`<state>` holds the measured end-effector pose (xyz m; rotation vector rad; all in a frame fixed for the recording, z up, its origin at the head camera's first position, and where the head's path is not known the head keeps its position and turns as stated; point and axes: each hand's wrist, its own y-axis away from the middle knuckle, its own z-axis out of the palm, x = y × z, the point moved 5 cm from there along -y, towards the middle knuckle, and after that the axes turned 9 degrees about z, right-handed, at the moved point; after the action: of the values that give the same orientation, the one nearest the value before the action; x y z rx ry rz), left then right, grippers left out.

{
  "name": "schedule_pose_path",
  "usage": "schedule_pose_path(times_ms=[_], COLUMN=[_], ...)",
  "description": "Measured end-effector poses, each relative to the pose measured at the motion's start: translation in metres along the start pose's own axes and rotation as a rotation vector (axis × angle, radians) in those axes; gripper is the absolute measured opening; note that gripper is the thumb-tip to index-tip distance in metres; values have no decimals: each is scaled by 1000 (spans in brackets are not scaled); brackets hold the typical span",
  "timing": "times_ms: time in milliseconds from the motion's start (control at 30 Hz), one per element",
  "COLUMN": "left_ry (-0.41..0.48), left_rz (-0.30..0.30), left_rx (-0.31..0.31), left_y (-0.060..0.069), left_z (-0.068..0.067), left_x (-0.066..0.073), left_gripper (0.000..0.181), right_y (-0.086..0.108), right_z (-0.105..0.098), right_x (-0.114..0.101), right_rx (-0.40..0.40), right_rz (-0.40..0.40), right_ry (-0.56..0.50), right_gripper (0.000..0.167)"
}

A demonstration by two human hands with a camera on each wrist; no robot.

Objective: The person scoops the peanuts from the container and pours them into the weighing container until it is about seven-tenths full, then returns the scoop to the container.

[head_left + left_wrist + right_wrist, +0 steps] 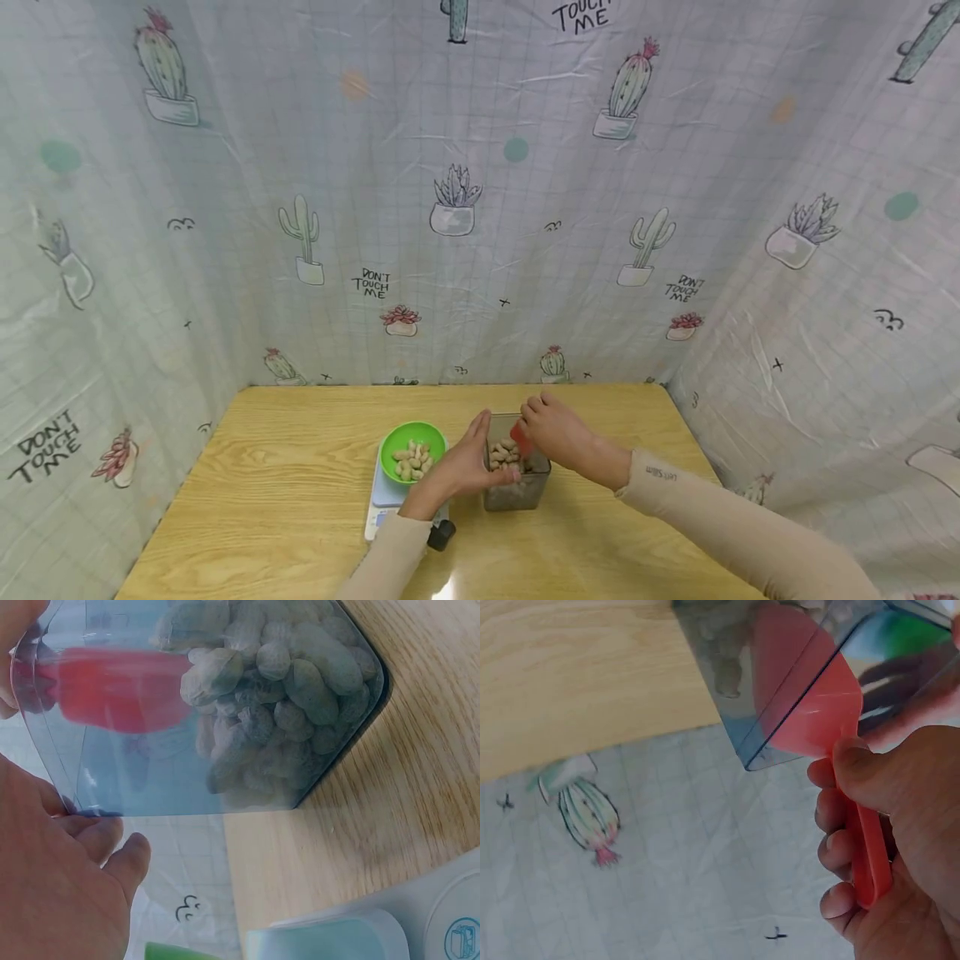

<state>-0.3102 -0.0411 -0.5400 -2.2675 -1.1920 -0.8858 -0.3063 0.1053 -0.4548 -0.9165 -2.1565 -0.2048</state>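
A clear, dark-tinted plastic container (517,500) stands on the table, with unshelled peanuts (300,697) in its lower part. My left hand (467,465) grips the container at its left side, thumb along the near wall. Over the right side, my right hand (558,432) holds a red scoop (802,690) by its handle, fingers wrapped round it. The scoop's head is down inside the container; whether peanuts lie in it is hard to tell. Left of the container, a green bowl (387,450) with several peanuts sits on a white kitchen scale (372,527).
A small black object (441,535) lies by the scale's near right corner, partly next to my left sleeve. The wooden table (277,483) extends to both sides. A printed cactus curtain (480,275) hangs behind its far edge and along the sides.
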Motion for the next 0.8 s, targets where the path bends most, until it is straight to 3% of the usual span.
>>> schedule_pose_path(times_ms=[267,500,633,800], left_ry=[-12,-17,-17,-16], left_rz=[3,-5,6,12], left_rx=[4,-8,-12,-22], left_y=[-1,2,3,3], left_z=[-2,-2,-2,-1], left_x=[-1,-5,-4,-1], left_gripper=[121,122,121,120], right_y=[-4,3,5,1], right_z=[15,30,30,29], right_x=[-8,-9,-9,-10], right_rx=[1,4,32,4], right_rz=[3,19,3,-22], right_ry=[-83,-221,-223,-194], right_gripper=[29,23,24,25])
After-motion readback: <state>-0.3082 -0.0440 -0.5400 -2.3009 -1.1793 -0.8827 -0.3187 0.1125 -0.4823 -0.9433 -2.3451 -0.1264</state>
